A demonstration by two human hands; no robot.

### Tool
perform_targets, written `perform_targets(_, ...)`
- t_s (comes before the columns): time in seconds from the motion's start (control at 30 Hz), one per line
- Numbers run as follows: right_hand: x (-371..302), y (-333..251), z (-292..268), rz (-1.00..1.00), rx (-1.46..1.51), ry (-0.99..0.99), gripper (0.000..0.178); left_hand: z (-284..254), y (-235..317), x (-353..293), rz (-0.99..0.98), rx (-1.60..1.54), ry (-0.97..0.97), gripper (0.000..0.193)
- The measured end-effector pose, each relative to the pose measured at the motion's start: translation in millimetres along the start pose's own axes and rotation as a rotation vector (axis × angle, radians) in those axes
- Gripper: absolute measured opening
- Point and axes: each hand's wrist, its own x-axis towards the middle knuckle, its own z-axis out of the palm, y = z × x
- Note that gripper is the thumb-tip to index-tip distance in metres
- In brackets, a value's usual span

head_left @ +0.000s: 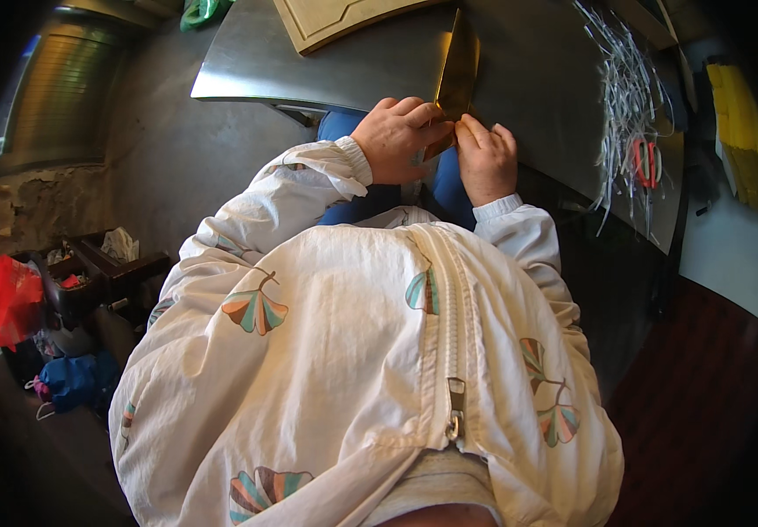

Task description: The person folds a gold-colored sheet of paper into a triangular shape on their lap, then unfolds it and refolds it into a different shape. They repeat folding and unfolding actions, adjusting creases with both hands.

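Note:
A shiny gold piece (458,75), like a folded sheet of foil or card, rises from between my hands over the near edge of the grey metal table (537,79). Its far end narrows to a point. My left hand (401,138) is closed on the lower left side of it, thumb and fingers pressed together. On the right side, my right hand (487,160) pinches the lower edge with its fingertips. The fingers cover the part of the gold piece where both hands meet.
A light wooden board (335,22) lies at the table's far side. To the right are a heap of thin silvery strips (620,105), red-handled scissors (647,163) and a yellow bundle (739,132). Boxes, a red bag (14,299) and a blue bag (76,382) stand at left.

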Motion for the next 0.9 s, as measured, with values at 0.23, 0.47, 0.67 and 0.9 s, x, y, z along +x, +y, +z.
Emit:
perform_targets(0.23, 22, 14, -18, -0.131, -0.013, 0.027, 0.013, 9, -10, 39, 0.033, -0.015, 0.218, 0.02)
perform_targets(0.47, 60, 46, -53, -0.334, -0.107, 0.162, 0.022, -16, -16, 63, 0.186, 0.366, 0.514, 0.023)
perform_targets(0.67, 3, 21, -13, -0.144, 0.058, 0.126, 0.022, 30, 5, 32, 0.063, 0.214, 0.368, 0.036)
perform_targets(0.9, -20, 21, -1, -0.014, 0.1, 0.126, 0.024, 34, -3, 20, 0.076, 0.222, 0.468, 0.043)
